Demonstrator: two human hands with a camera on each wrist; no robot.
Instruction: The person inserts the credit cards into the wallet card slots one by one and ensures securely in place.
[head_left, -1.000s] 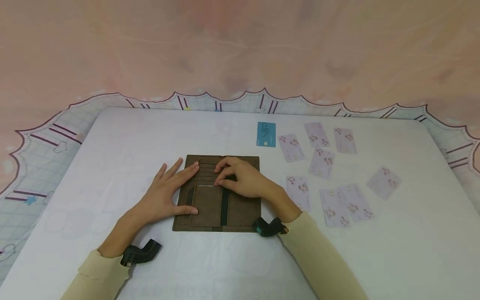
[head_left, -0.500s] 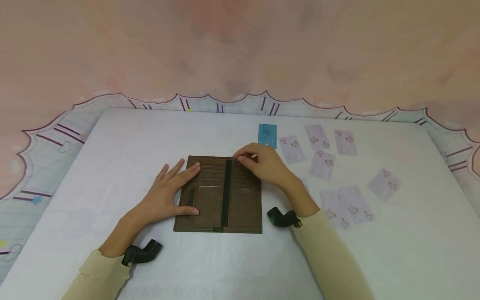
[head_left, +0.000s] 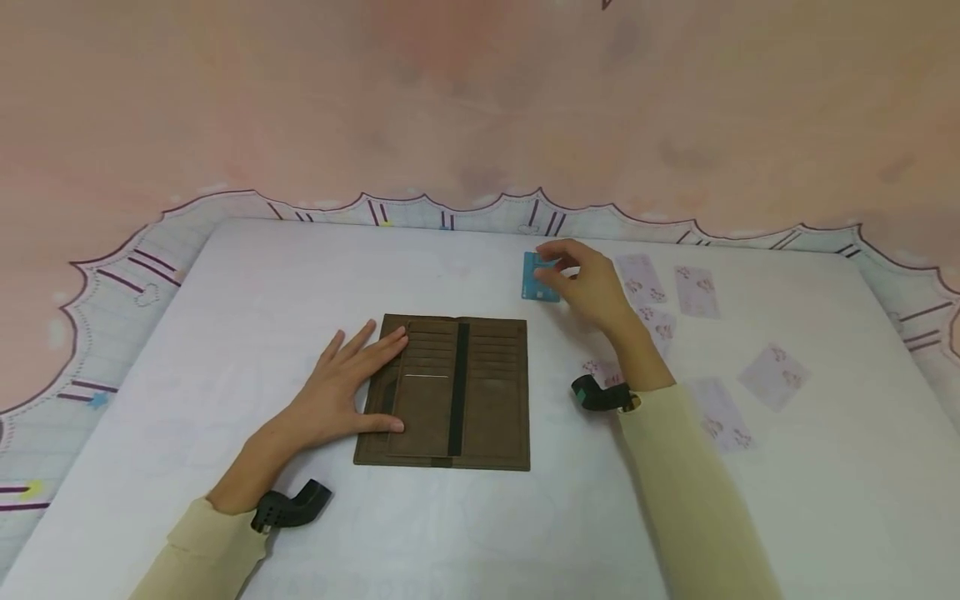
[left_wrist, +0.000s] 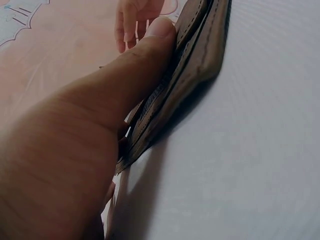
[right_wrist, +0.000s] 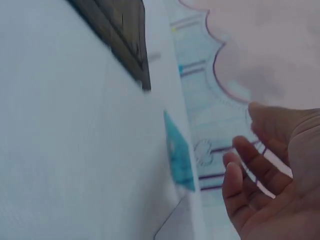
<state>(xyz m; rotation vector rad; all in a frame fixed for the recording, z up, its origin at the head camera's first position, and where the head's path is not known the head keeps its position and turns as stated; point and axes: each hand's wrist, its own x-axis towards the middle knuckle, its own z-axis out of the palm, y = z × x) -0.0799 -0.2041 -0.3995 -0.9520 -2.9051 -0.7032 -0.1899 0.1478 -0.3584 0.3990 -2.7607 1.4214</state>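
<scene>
L hand [head_left: 341, 392] lies flat, fingers straight and spread, on the left half of the open brown wallet [head_left: 446, 392]. Fingertips rest on the top left corner by the card slots, thumb presses the lower left panel. Nothing gripped. The left wrist view shows that thumb [left_wrist: 135, 70] pushing down on the wallet's edge, w/ the leather layers stacked beside it.

R hand [head_left: 588, 279] is out past the wallet's top right corner, at the blue card [head_left: 538, 277]. Fingers loosely bent, tips over the card's right edge. From the head view I can't tell if they touch it or have hold of it. The right wrist view shows the palm open, fingers [right_wrist: 250, 170] relaxed and apart from the blue card [right_wrist: 179, 157], which lies flat on the table [head_left: 247, 283] (that view is blurred, so no firm call on contact).

Wallet sits mid-table, opened flat, dark strip down its spine, slots on both halves. A thin pale edge shows in a left-side slot.

Pale patterned cards [head_left: 696, 292] are scattered on the right side of the table, some partly hidden under the R forearm. Both arms wear cream sleeves [head_left: 690, 500], w/ a black wrist mount [head_left: 288, 506] on each. Table cover is white w/ a scalloped blue-grid border [head_left: 120, 283].
</scene>
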